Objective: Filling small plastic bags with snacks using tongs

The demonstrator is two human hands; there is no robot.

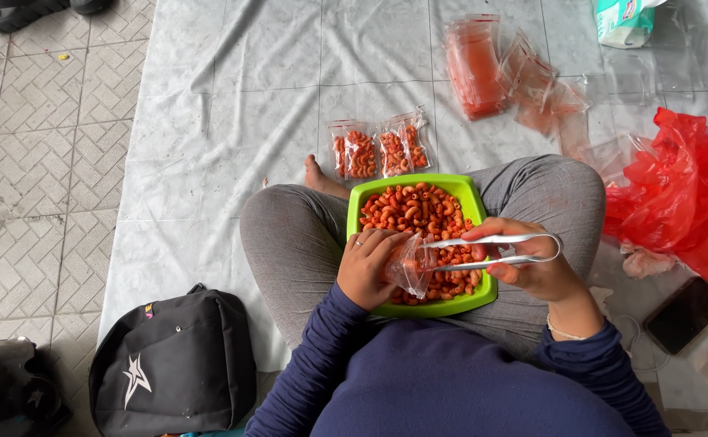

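One wide pale plastic sheet (232,121) is lying over the patterned floor tiles (38,162), and I am sitting cross-legged on it in grey trousers. Off to my right a crumpled red plastic bag (678,194) is bunching up on the sheet, and a black backpack (174,364) is resting by my left knee, partly on the tiles. Across my lap I am balancing a bright green tray (459,188) that is holding a heap of orange-red curled macaroni snacks (414,210).

Ahead of me, well apart from the tray, a loose stack of empty clear pouches (483,65) is spreading over the sheet. Nearer, just beyond the tray's far edge, a row of small filled packets (378,150) is lying side by side. A dark phone (684,314) is lying near my right elbow.

My left hand (367,265) is curling its fingers (386,241) around a small clear pouch (409,265), gripping it closed at the side and holding it over the near part of the tray. My right hand (536,263) is pinching a pair of metal tongs (491,251), the fingers (491,229) squeezing the two arms nearly together, and the tips are pointing into the pouch's mouth. Whether anything is caught between the tips, I cannot tell.
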